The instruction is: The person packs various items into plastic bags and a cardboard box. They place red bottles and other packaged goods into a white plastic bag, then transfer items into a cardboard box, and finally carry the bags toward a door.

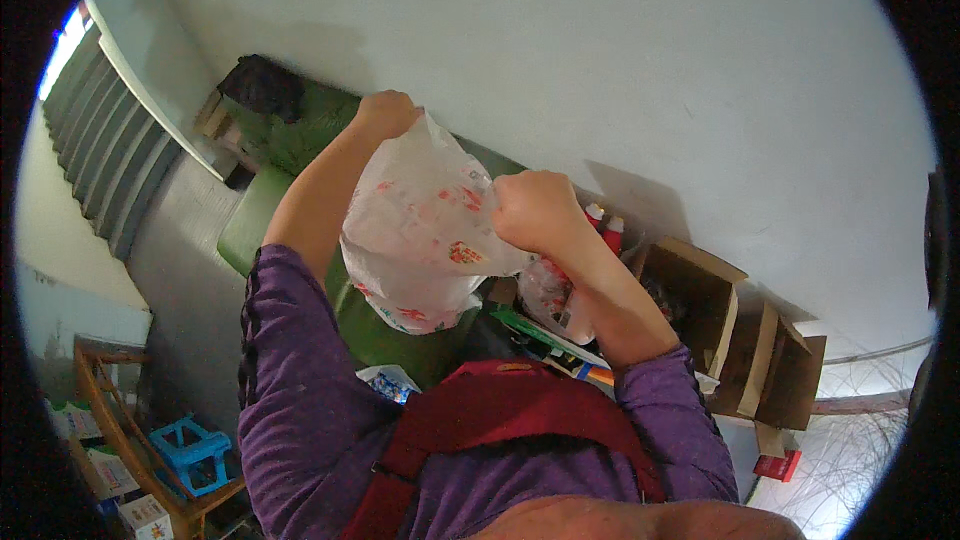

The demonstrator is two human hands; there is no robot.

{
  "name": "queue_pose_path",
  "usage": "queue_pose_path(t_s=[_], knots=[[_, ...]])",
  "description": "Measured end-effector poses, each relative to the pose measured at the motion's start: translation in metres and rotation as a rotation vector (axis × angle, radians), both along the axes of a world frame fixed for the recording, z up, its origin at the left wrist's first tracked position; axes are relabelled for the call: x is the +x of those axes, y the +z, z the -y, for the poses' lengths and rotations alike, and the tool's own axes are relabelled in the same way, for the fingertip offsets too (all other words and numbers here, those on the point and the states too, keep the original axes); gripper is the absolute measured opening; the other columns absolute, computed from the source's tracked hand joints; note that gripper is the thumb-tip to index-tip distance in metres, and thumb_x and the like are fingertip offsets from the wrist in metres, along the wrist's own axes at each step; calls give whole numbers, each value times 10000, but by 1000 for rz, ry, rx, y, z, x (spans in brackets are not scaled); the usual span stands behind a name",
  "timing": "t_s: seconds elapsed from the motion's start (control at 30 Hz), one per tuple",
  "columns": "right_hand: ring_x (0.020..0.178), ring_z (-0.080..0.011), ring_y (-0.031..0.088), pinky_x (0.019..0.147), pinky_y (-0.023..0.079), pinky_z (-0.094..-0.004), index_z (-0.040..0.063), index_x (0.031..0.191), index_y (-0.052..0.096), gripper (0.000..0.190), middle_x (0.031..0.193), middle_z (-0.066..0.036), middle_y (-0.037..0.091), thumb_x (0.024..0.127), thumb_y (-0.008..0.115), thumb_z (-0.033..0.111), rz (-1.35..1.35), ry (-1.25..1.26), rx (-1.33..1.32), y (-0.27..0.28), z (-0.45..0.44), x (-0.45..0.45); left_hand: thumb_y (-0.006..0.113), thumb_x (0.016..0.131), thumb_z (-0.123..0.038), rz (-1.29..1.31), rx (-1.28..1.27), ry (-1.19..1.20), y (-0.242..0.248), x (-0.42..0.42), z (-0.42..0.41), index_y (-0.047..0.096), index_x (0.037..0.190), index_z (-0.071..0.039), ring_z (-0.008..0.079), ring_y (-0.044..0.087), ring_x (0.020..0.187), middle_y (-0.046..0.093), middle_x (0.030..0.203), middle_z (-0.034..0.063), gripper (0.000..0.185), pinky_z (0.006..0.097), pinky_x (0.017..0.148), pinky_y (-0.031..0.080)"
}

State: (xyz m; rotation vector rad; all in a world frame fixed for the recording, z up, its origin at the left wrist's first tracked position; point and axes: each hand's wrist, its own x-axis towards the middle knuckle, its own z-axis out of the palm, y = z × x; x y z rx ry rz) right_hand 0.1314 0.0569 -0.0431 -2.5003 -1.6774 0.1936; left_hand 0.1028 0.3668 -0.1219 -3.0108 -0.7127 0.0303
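Observation:
A thin white plastic bag (420, 217) with red printed flowers is spread between my two hands. My left hand (388, 114) is closed on its upper left corner. Lower and to the right, my right hand (536, 210) grips the bag's right edge in a fist. Beneath the bag lies a long green seat (390, 345). What the bag holds, if anything, cannot be made out. Just behind my right wrist is another clear plastic bag (546, 292) with reddish marks, near red bottles (613, 234) with pale caps.
Open cardboard boxes (787, 382) line the wall at the right. A dark cloth (262, 86) rests at the seat's far left end. At the lower left are a blue plastic stool (192, 454), a wooden frame (112, 420) and small cartons (145, 516). A pale wall (600, 52) rises ahead.

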Motion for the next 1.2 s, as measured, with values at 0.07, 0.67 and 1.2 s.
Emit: queue_pose_path(t_s=[0.07,0.67,1.2], knots=[[738,-401,645,661,510,-483,31,781,673,223,764,-212,658,674,545,180,0,29,13,-2,-1,2,443,936,-465,52,-31,46,-4,8,-2,698,939,-40,337,629,1004,675,1030,164,495,457,832,511],[889,-369,642,810,510,-471,79,1203,521,533,948,-153,668,810,640,419,60,-84,314,-77,-33,31,649,766,-548,-52,-146,75,36,-62,25,647,993,-71,324,635,960,666,1040,129,528,457,788,507],[713,-412,602,634,467,-496,14,719,609,327,724,-226,606,802,540,323,-390,-217,311,-95,5,30,500,801,-40,167,-380,-98,41,-150,95,656,913,-92,357,600,812,638,820,165,199,404,747,477]])
